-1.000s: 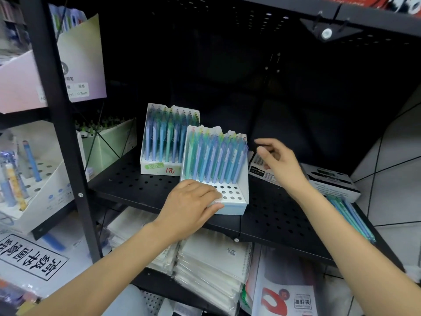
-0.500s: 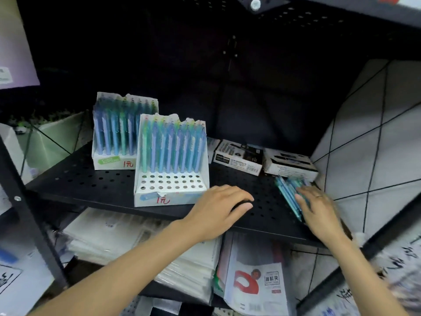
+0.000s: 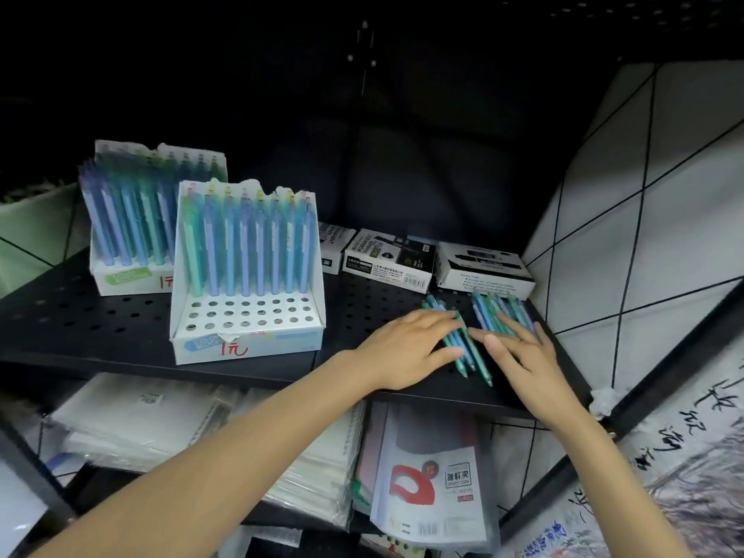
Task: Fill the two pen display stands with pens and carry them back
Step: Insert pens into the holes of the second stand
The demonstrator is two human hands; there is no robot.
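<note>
Two white cardboard pen display stands sit on a black perforated shelf. The front stand has blue and green pens in its back rows and several open holes in front. The back stand, behind and to its left, looks full. Loose blue-green pens lie on the shelf at the right, with more further back. My left hand lies flat with fingers on the near group of pens. My right hand rests flat, fingers spread over the other pens.
Black-and-white marker boxes lie behind the loose pens. A white tiled wall closes the right side. Notebooks and a folder packet fill the shelf below. A green box stands far left.
My left hand has moved right from the bare shelf onto the loose pens. My right hand stays on the pens, which now lie in two groups. The view has come closer.
</note>
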